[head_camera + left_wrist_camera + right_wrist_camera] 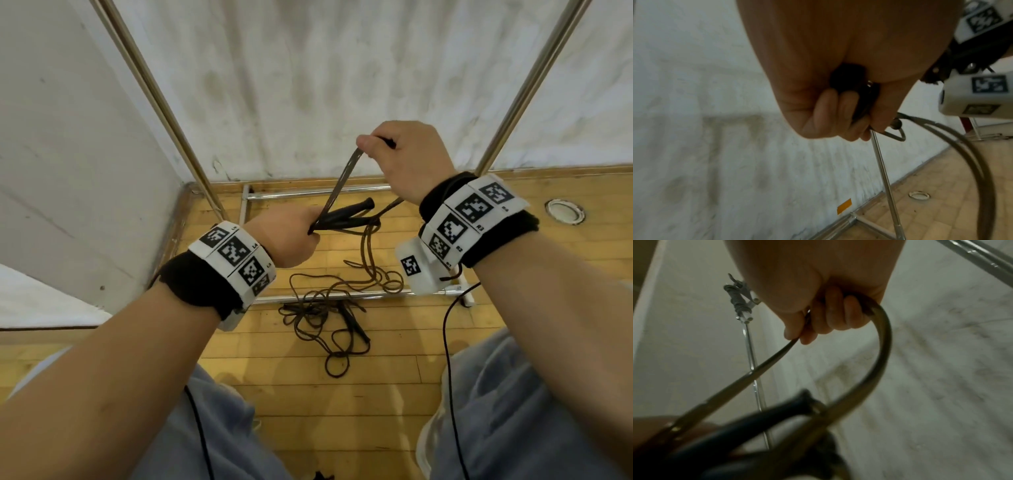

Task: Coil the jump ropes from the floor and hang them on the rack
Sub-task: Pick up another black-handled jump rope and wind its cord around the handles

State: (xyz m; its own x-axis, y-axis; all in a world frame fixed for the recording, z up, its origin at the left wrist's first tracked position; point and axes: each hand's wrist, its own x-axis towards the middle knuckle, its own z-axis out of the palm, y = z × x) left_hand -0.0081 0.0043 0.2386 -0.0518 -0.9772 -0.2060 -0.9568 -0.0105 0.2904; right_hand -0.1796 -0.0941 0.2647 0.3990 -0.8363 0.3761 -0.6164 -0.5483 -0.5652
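My left hand [295,240] grips the two black handles [347,214] of a dark jump rope, which point right. My right hand [397,150], higher and to the right, holds a bend of that rope [339,181] in a fist, with the strands taut between my hands. In the right wrist view the right hand's fingers [830,318] curl round the rope loop [884,340] above the blurred handles [756,421]. The left wrist view shows my left hand's fingers [830,113] closed on the handles, with rope [966,146] arcing down. The rest trails to a tangle on the floor [329,318].
The metal rack's uprights [161,102] [527,89] rise on either side and its base bars [318,192] [346,294] lie on the wooden floor. White walls meet in a corner at left. A round floor fitting [564,211] sits at right. My knees and a black cable [447,342] are below.
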